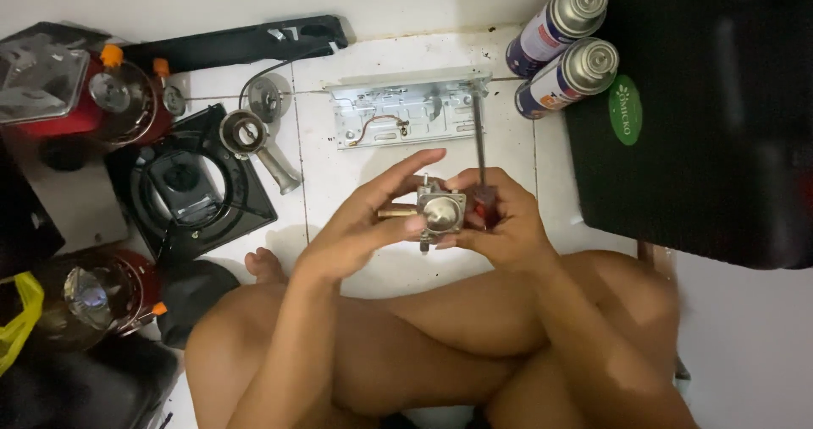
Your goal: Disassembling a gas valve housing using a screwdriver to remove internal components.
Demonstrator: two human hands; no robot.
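I see crossed bare legs (440, 344) nearest the camera, on a white tiled floor (339, 175). Just above the knees, both hands meet around a small metal valve part (440, 213) with a round shiny cap and a brass stub sticking out to its left. My left hand (360, 217) is mostly open, fingers stretched long, with the thumb and fingertips pressing the part from the left side. My right hand (500, 221) is curled closed around the red handle of a screwdriver (481, 154), whose shaft points up and away; its fingers also touch the part's right edge.

Past the hands, a flat silver metal panel (406, 111) lies on the tiles, the screwdriver's tip near its right end. To the left sit a black square stove tray (199, 196) and a burner head (246, 134). Farther right, two gas canisters (563, 44) lie side by side against a black case (720, 116).
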